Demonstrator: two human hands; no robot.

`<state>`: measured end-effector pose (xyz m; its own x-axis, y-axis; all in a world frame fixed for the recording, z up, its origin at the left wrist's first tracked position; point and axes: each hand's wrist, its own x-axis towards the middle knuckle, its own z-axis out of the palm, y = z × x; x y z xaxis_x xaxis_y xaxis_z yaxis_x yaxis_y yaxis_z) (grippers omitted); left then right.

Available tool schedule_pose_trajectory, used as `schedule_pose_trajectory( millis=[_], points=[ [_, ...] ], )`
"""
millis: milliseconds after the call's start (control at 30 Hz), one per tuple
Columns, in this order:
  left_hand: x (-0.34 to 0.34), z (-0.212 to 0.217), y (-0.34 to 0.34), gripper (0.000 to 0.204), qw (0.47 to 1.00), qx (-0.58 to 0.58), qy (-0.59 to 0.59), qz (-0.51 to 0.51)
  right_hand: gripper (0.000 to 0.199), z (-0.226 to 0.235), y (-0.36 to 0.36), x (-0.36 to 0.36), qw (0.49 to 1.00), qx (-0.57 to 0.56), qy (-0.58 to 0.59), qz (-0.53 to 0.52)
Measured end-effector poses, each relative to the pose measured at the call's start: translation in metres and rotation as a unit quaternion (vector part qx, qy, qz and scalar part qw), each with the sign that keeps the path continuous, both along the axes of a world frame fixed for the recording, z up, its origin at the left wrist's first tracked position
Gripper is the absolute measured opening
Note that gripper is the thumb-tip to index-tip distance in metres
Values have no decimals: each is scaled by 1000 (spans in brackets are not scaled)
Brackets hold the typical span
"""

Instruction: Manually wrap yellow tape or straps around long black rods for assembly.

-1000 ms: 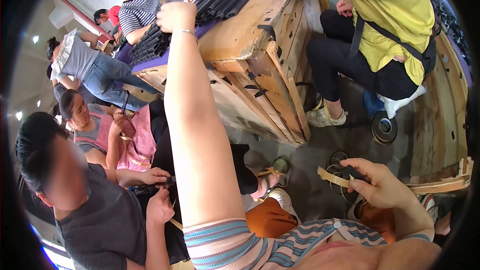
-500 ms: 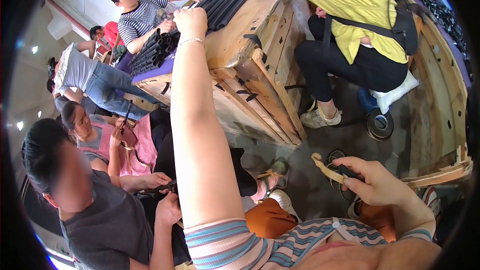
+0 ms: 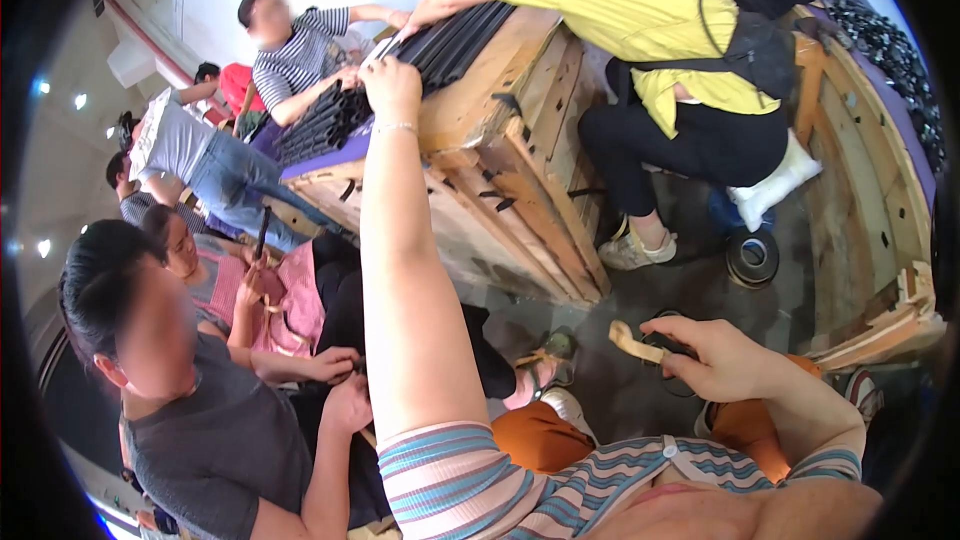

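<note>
My left arm reaches far forward. My left hand has its fingers curled at the near end of the black foam-like tubes stacked on a wooden crate; whatever lies under the fingers is hidden. Low on the right, my right hand is closed, with a curled beige strip sticking out between thumb and forefinger. A dark piece shows beside the strip, partly covered by the fingers.
A person in yellow sits beyond the crate, reaching over the tubes towards a person in stripes. Close on my left, another person works with both hands. Black tape rolls lie on the floor. A second crate stands right.
My left hand appears lower in the picture, still stretched towards the tubes. My right hand and the beige strip have shifted slightly left. The whole view has tilted a little.
</note>
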<state>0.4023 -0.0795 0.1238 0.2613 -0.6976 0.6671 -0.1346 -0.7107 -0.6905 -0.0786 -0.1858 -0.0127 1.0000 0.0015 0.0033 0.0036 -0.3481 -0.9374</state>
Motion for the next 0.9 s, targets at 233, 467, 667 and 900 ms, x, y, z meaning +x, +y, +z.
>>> schedule_pose_trajectory(
  millis=[233, 467, 667, 900],
  points=[
    [-43, 5, -5, 21, 998, -18, 57, -20, 36, -6, -6, -5, 999, -33, 7, -22],
    [-39, 6, 29, 19, 992, -59, 115, -3, 35, 19, -23, -9, 968, 238, -38, -69],
    [-69, 13, 65, 25, 961, -78, 230, -133, 44, 84, -4, -51, 798, 556, -232, -5],
    [-81, 9, 61, 24, 682, -293, 667, -59, 36, 93, 15, -67, 727, 536, -419, 89]
  ],
)
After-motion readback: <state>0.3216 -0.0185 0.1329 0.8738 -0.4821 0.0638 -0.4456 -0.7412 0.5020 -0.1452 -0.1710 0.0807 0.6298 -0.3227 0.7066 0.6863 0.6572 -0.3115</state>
